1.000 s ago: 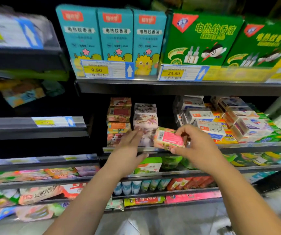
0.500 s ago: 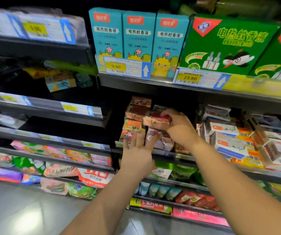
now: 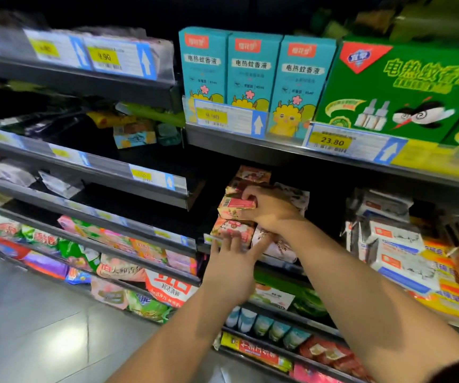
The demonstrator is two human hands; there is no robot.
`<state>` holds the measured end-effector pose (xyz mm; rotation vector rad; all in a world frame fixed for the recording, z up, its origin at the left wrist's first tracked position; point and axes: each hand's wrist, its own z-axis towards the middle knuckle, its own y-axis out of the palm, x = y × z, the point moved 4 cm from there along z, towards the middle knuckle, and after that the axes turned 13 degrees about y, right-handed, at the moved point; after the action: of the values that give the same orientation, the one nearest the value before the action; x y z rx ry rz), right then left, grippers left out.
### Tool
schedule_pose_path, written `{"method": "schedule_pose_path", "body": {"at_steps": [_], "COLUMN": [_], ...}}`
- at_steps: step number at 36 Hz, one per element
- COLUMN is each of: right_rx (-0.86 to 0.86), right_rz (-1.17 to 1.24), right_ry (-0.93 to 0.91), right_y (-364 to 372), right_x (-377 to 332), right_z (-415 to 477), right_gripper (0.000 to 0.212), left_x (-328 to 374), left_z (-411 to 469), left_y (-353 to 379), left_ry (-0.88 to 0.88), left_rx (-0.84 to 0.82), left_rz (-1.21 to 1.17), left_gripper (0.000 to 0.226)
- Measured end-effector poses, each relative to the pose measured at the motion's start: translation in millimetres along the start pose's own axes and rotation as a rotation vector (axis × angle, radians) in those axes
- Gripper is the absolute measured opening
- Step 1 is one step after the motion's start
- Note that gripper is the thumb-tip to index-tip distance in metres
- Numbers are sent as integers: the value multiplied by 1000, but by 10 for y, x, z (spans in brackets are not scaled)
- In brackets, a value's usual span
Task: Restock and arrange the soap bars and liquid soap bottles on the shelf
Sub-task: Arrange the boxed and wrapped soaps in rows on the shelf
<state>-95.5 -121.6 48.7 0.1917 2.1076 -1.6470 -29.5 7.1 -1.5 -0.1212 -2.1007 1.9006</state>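
Right hand: arm stretched far in, fingers gripped a pink soap bar.
Left hand: lay open, fingers spread (tips against the lower bars).

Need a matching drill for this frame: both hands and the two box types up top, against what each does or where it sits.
1 right hand
2 left hand
3 teal boxes
4 green box

a behind 23.80 tag
b grips soap bar
c fingers straight, low on the stack
d behind 9.90 tag

Pairs: 1-b, 2-c, 3-d, 4-a
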Motion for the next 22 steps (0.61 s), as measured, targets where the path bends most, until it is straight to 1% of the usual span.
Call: {"method": "schedule_pose_path", "body": {"at_steps": [3, 5, 7, 10, 11, 12, 13, 14, 16, 18, 20, 22], "right_rx": [20, 12, 47, 21, 44, 114, 168, 185, 234, 314, 356, 272], "right_rz": [-22, 25, 24, 60, 34, 31, 63, 113, 116, 8, -154, -336], "right_ry": [7, 70, 93, 16, -21, -21, -3, 23, 106, 176, 263, 392], "right_y": [5, 17, 25, 72, 61, 11, -22, -55, -184, -353, -486, -530], "right_x": [29, 90, 134, 146, 143, 181, 261, 342, 468, 606, 793, 968], "right_z": [43, 86, 122, 96, 41, -4, -28, -73, -222, -401, -556, -661], "right_gripper": [33, 32, 32, 32, 30, 27, 25, 24, 25, 25, 24, 28], "left_x": [-36, -67, -89, -125, -134, -132, -130, -132, -197, -221, -203, -208], "left_z": [25, 46, 57, 68, 69, 70, 66, 63, 83, 129, 154, 150], "left_y": [-20, -10, 1, -15, 4, 18, 24, 16, 65, 29, -14, 25], "left_ry": [3, 25, 53, 84, 94, 111, 127, 143, 174, 205, 219, 267], "left_rx": [-13, -33, -40, -23, -3, 32, 54, 60, 73, 84, 84, 68], "left_rz": [7, 39, 71, 77, 100, 131, 146, 141, 155, 171, 190, 177], "left_gripper": [95, 98, 100, 99, 100, 101, 103, 103, 102, 109, 108, 100]}}
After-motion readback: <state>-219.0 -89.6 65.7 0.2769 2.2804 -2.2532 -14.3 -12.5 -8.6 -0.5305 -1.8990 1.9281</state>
